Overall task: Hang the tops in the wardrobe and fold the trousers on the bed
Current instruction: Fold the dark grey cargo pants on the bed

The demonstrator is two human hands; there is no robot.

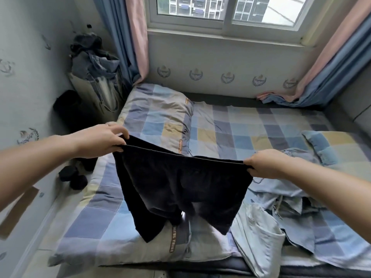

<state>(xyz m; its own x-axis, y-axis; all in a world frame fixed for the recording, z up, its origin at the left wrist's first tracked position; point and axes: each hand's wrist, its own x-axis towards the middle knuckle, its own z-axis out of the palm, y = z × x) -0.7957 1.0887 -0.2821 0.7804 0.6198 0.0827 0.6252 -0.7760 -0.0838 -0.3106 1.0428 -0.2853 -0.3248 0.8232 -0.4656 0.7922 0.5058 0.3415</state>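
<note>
Black shorts held taut by waistband, pinched in left hand and right hand above bed. Risk: legs bunched unevenly if lowered askew.

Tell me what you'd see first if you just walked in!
First, black shorts stretched out in mid-air over the checked quilt, the left hand and right hand each gripping an end of the waistband. Then the heap of pale blue clothes on the bed's right side.
</note>
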